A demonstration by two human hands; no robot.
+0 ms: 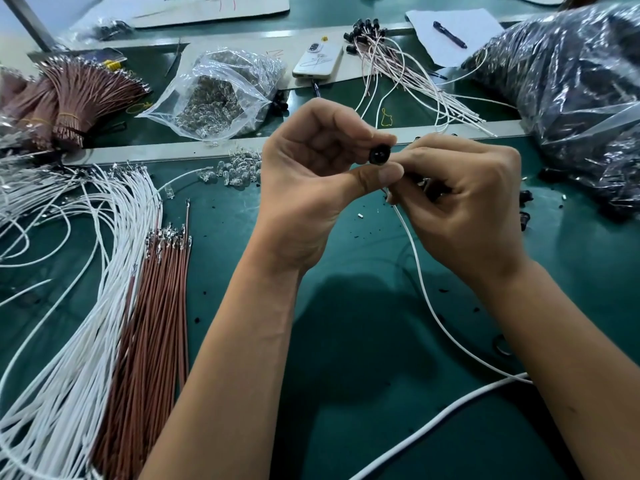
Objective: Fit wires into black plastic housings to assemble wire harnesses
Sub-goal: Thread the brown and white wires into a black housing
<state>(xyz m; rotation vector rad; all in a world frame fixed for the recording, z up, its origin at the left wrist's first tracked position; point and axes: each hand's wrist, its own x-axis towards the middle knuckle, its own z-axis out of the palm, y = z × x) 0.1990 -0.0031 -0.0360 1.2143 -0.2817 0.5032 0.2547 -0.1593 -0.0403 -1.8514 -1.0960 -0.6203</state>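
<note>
Left hand (311, 174): raised above the green work surface (346, 341), fingers curled, thumb and forefinger pinching a round black housing (379, 155) with its open face toward the camera. Right hand (464, 199): touching the left at the fingertips, fingers curled, gripping a white wire (420, 289) just behind the housing; wire trailing down and off toward the right forearm. Small dark parts visible in the right palm, not identifiable.

Loose white wires (69, 306) fanned across the surface at left. Brown wires (149, 323) lying just beside them. Finished harnesses (398, 67) heaped at the far side. Clear bulbs (239, 169) scattered near the left hand.
</note>
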